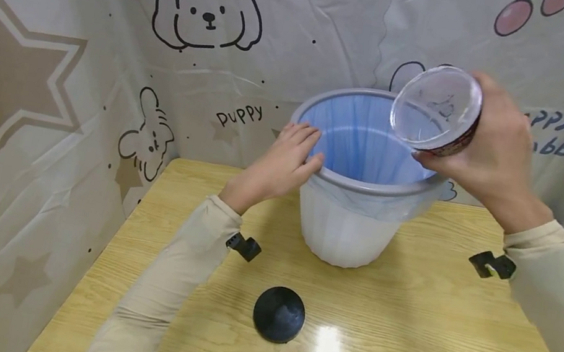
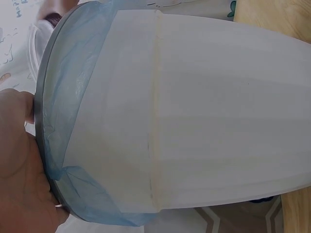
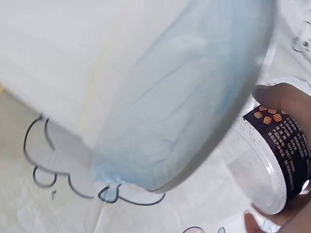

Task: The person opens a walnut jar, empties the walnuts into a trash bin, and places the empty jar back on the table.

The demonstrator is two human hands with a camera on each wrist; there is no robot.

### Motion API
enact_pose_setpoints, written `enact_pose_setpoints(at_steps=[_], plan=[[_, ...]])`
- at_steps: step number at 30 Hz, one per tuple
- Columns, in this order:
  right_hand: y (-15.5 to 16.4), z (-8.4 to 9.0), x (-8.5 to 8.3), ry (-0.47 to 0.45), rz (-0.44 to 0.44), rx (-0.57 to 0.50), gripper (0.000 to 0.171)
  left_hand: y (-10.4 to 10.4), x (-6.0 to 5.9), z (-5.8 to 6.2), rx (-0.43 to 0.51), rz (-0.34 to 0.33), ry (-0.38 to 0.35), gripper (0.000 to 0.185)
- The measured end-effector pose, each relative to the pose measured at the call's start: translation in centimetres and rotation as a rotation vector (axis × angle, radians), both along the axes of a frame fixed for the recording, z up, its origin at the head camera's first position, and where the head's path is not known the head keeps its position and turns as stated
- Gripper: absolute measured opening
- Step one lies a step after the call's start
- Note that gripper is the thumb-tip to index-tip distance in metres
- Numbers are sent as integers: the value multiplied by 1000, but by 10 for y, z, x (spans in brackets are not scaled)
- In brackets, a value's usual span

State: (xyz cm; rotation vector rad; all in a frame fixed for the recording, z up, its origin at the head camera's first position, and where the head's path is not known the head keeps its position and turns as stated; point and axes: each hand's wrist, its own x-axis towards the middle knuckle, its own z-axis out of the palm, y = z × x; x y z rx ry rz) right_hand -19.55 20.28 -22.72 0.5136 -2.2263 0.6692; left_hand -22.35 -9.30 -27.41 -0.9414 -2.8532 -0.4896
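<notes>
My left hand [image 1: 287, 161] holds the rim of a white trash bin [image 1: 346, 231] at its left side, fingers over the edge. A blue plastic bag [image 1: 361, 146] lines the bin and folds over its outside. Above the bin's right side, my right hand [image 1: 499, 145] grips a clear plastic jar [image 1: 435, 109] with a dark printed label [image 3: 279, 141]. The jar is tilted, one round end toward the head camera; its see-through wall shows no sizeable contents. A round black lid [image 1: 279, 314] lies on the table in front of the bin.
The bin stands on a wood-grain table [image 1: 436, 329]. Behind and to the left hangs a pale curtain [image 1: 264, 22] with cartoon prints, close to the bin's back. Small black mounts sit at both wrists.
</notes>
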Motion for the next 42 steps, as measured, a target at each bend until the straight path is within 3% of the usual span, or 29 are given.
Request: enact_pose_setpoints(at_steps=[3, 6, 11, 15, 19, 25, 34, 42], plan=[[6, 6, 17, -87, -16, -216, 108, 0, 1, 0, 4, 0, 2, 59], [14, 8, 36, -163, -44, -363, 111, -1, 2, 1, 4, 2, -1, 59], [31, -1, 60, -184, -32, -492, 114, -1, 2, 3, -3, 9, 2, 59], [47, -18, 78, -137, -23, -566, 112, 1, 2, 4, -11, 2, 2, 59], [58, -41, 91, -127, -14, -568, 110, 1, 3, 4, -21, 4, -3, 60], [58, -82, 109, -213, -1, -562, 112, 0, 4, 4, -19, 8, 2, 58], [45, -166, 147, -486, -78, -549, 110, 1, 4, 2, -11, 0, 7, 59], [12, -226, 177, -734, -104, -543, 112, 1, 3, 0, -13, 7, -2, 59]])
